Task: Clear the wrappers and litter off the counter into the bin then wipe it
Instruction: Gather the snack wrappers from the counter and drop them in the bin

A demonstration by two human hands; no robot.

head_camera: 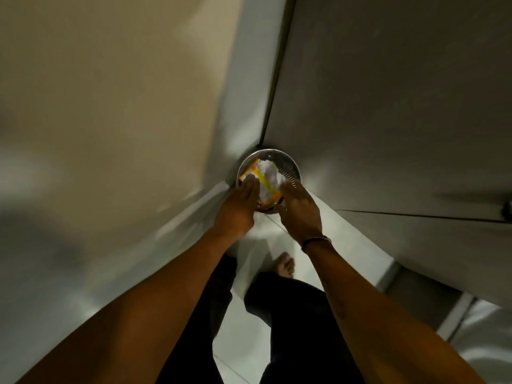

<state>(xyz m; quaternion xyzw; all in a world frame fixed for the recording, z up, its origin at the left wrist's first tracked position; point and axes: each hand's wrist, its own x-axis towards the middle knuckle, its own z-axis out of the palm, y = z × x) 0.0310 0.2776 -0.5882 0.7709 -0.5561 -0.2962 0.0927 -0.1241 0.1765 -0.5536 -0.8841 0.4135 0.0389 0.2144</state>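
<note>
Down in the corner, the left hand (238,206) and right hand (300,210), fingers extended, press either side of crumpled yellow-and-white wrappers (264,177) sitting in the round metal bin (291,164).

Hands (270,202) cover the bin's (289,159) near rim and part of the wrappers (267,173); left wall (110,106) motion-blurred.

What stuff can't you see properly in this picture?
- Head view: near rim of the round perforated metal bin, behind the left hand and right hand.
- Print on the yellow-and-white wrappers: too blurred.
- The counter: out of frame.
</note>
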